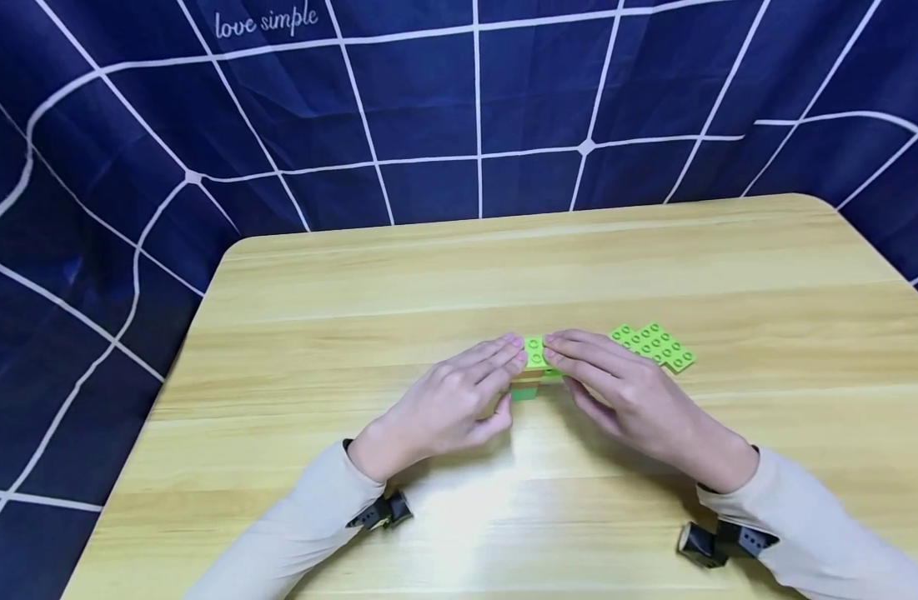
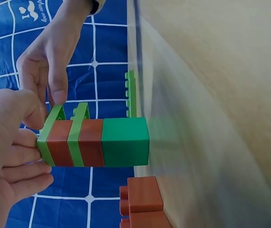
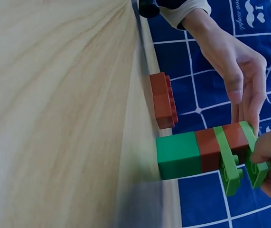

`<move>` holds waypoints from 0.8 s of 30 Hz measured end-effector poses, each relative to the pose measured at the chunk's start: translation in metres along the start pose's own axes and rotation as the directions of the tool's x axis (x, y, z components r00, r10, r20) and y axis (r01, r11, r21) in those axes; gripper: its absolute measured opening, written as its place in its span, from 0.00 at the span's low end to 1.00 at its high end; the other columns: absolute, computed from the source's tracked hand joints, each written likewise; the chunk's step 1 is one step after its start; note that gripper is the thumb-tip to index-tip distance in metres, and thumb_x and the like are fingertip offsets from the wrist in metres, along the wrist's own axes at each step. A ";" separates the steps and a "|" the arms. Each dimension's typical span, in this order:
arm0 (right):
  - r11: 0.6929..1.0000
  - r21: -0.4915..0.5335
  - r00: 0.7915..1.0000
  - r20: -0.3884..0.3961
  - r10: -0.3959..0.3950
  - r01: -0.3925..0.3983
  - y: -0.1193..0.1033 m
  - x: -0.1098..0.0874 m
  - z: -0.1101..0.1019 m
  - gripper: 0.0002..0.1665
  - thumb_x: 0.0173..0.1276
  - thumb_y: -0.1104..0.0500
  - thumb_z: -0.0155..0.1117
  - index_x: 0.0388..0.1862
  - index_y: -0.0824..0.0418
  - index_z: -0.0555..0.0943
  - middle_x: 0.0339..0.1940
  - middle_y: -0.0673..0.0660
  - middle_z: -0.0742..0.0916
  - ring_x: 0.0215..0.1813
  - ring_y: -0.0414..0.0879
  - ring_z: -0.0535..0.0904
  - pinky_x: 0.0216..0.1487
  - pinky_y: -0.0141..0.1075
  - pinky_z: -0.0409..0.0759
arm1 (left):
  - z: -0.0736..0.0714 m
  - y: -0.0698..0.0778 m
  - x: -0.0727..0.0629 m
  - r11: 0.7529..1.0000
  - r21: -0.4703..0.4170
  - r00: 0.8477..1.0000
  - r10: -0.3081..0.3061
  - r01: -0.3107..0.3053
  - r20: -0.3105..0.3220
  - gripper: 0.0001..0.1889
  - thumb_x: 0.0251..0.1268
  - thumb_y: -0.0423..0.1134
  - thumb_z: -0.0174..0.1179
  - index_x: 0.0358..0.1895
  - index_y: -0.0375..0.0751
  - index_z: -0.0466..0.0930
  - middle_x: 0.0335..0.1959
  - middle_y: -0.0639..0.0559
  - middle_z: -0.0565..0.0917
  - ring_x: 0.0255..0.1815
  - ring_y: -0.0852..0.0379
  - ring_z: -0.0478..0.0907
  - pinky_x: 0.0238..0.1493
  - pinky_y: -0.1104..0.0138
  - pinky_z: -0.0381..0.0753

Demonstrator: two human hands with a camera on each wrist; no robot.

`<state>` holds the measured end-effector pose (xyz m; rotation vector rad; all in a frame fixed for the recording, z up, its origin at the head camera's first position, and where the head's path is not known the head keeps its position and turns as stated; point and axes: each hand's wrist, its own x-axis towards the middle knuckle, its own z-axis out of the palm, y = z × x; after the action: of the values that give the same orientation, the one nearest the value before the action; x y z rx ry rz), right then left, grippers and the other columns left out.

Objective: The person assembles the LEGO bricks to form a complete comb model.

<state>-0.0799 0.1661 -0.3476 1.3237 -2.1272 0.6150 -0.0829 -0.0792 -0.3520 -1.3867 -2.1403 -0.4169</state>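
A brick stack stands upright on the table: a dark green block (image 2: pixel 126 142) at the bottom, then reddish-brown bricks (image 3: pixel 208 149) alternating with lime green plates. Both plates jut out past the stack on the right. My left hand (image 1: pixel 454 392) lays its fingertips on the left side of the top lime plate (image 1: pixel 534 352), its thumb lower, apart from the bricks. My right hand (image 1: pixel 627 383) grips the jutting end of that plate, fingers over the top and thumb at the near edge. The lower lime plate (image 3: pixel 228 164) has its right end untouched.
More lime green studded plates (image 1: pixel 657 343) lie on the table just beyond the right hand. Reddish-brown bricks (image 2: pixel 145 194) sit on the wooden table (image 1: pixel 353 283) left of the stack, hidden by the left hand in the head view. A dark blue curtain (image 1: pixel 428 92) hangs behind.
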 end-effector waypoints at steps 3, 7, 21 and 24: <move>1.000 -0.018 0.999 -0.031 -0.018 0.018 0.000 0.000 0.003 0.22 0.76 0.58 0.44 0.51 0.71 0.81 0.54 0.64 0.84 0.55 0.60 0.79 0.71 0.31 0.65 | 0.000 0.000 -0.001 1.000 0.002 1.000 0.001 -0.001 0.010 0.20 0.56 0.34 0.61 0.51 0.28 0.80 0.53 0.37 0.81 0.61 0.45 0.75 0.70 0.65 0.65; 0.999 -0.035 0.998 -0.058 -0.029 0.027 0.000 -0.001 0.005 0.22 0.77 0.59 0.43 0.51 0.71 0.82 0.53 0.64 0.84 0.54 0.60 0.80 0.71 0.32 0.65 | 0.001 0.000 -0.001 1.000 -0.008 1.000 -0.005 0.006 0.021 0.19 0.56 0.33 0.61 0.52 0.28 0.80 0.54 0.37 0.81 0.62 0.46 0.75 0.70 0.66 0.64; 0.999 -0.030 0.997 -0.073 -0.015 0.013 -0.003 -0.002 0.009 0.24 0.79 0.58 0.40 0.52 0.72 0.81 0.53 0.65 0.84 0.55 0.61 0.79 0.72 0.33 0.65 | -0.002 -0.007 -0.005 0.989 -0.141 0.999 -0.043 0.046 0.025 0.19 0.60 0.32 0.57 0.54 0.28 0.80 0.57 0.37 0.79 0.64 0.47 0.73 0.70 0.69 0.64; 0.999 -0.031 0.997 -0.077 -0.020 0.018 -0.003 -0.001 0.010 0.24 0.79 0.58 0.40 0.52 0.72 0.81 0.53 0.65 0.84 0.54 0.61 0.79 0.71 0.33 0.65 | -0.005 -0.009 -0.008 0.975 -0.204 0.995 -0.083 0.093 0.059 0.19 0.61 0.33 0.57 0.56 0.29 0.78 0.60 0.38 0.77 0.65 0.47 0.72 0.70 0.69 0.64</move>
<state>-0.0787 0.1587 -0.3557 1.2821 -2.0520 0.6142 -0.0870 -0.0911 -0.3522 -1.4301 -2.2574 -0.6615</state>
